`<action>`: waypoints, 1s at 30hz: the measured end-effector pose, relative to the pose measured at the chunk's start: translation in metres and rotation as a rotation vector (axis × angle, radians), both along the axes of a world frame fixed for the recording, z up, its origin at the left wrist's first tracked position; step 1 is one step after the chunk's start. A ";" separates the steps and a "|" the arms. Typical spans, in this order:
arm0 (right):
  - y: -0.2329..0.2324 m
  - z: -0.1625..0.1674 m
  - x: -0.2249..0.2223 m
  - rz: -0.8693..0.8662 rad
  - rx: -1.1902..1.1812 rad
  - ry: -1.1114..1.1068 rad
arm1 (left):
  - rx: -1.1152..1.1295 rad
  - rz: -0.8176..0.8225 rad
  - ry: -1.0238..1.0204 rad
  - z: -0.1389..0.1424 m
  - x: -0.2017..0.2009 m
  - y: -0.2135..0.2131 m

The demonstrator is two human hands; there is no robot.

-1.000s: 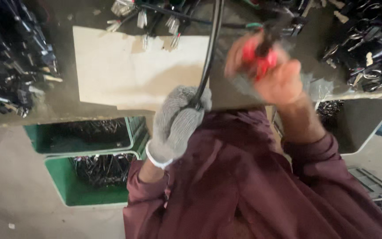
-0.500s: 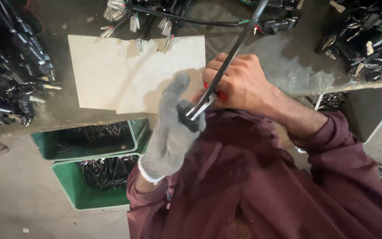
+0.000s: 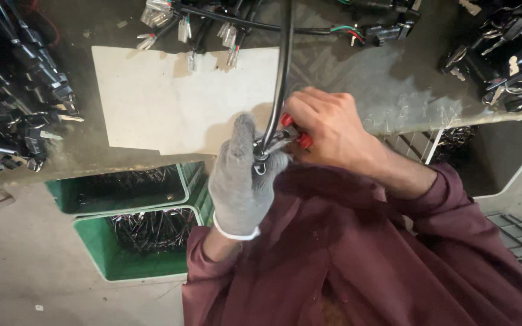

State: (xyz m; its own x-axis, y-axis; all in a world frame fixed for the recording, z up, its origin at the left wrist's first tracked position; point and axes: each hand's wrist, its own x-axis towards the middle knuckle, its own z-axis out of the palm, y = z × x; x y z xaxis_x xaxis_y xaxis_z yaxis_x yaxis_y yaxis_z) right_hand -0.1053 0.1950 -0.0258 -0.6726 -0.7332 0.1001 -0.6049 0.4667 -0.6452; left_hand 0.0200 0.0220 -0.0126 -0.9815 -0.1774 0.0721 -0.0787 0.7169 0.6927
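A worker's gloved left hand [image 3: 241,181] pinches the near end of a thick black cable [image 3: 282,78], thumb and fingers closed around it, holding the tip steady at the bench edge. The bare right hand [image 3: 327,130], at three o'clock from the glove, is clenched on red-handled pliers [image 3: 291,134] whose nose meets the cable end just where the glove grips it, so the two hands brace one small spot between them. The cable runs from there toward twelve o'clock, over a pale sheet of card [image 3: 170,102] lying on the workbench [image 3: 394,84], which appears to serve as a work mat.

At twelve o'clock, a wiring harness with clear plug connectors [image 3: 182,24] is spread out. Heaps of black cable assemblies [image 3: 13,90] crowd the nine o'clock side of the bench, and another pile with metal parts [image 3: 502,54] sits at two o'clock. Below the bench edge, at about eight o'clock, two green plastic crates [image 3: 101,253] stand one behind the other, each holding a tangle of dark wires, placed within easy reach of the left arm.
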 end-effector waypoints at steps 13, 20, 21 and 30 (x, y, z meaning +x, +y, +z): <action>-0.004 -0.001 0.030 -0.207 -0.016 0.003 | -0.637 0.062 0.114 0.005 -0.008 0.008; -0.011 0.003 0.025 -0.248 -0.005 -0.017 | 0.115 -0.084 -0.087 0.038 -0.015 -0.007; -0.013 0.004 0.021 -0.236 0.000 -0.007 | 0.150 -0.134 -0.044 0.043 -0.014 -0.011; -0.004 -0.013 -0.013 0.188 -0.305 -0.124 | 0.794 -0.357 -0.228 0.042 -0.016 -0.027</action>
State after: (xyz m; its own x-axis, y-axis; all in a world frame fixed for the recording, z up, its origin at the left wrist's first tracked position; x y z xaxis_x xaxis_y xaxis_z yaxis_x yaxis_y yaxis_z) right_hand -0.1181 0.1908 -0.0383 -0.5493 -0.7944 0.2591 -0.5707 0.1302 -0.8108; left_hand 0.0040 -0.0046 0.0296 -0.9632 0.2262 -0.1453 -0.1395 0.0417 0.9893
